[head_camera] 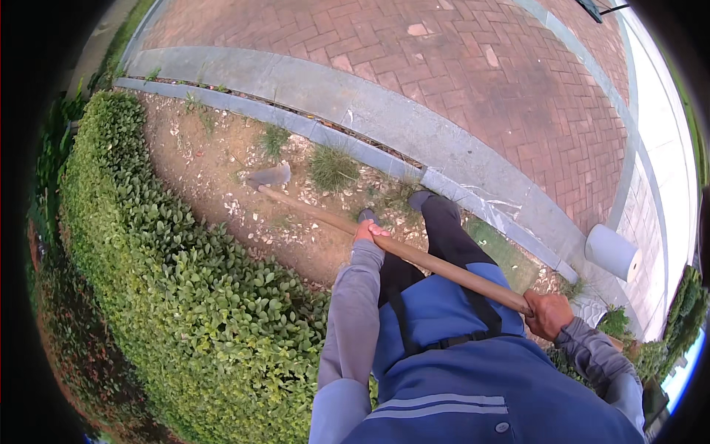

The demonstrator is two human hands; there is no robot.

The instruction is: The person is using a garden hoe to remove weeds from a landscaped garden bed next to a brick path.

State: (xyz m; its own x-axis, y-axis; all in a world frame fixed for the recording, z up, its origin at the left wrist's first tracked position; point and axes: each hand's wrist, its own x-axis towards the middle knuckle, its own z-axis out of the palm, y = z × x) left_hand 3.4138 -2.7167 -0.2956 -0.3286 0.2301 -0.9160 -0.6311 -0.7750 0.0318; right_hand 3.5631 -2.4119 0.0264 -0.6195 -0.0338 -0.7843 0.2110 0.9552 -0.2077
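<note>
A hoe with a long wooden handle point(432, 261) slants across my body, from beside my right hip to the bare soil ahead. My left hand point(369, 230) is wrapped around the handle near its middle. Close to its rear end, my right hand point(549, 314) grips the same handle. The flat metal hoe blade point(273, 175) is low over or on the dirt; contact cannot be told. A grass tuft point(334, 168) grows just right of the blade, and a smaller tuft point(274, 140) stands beyond it.
A dense clipped hedge point(222, 311) runs along the left. On the right, a stone curb point(377, 158) borders the soil bed point(205, 161), with red brick paving point(444, 89) past it. A large white roll point(612, 253) lies on the pavement at right. My shoes stand near the curb.
</note>
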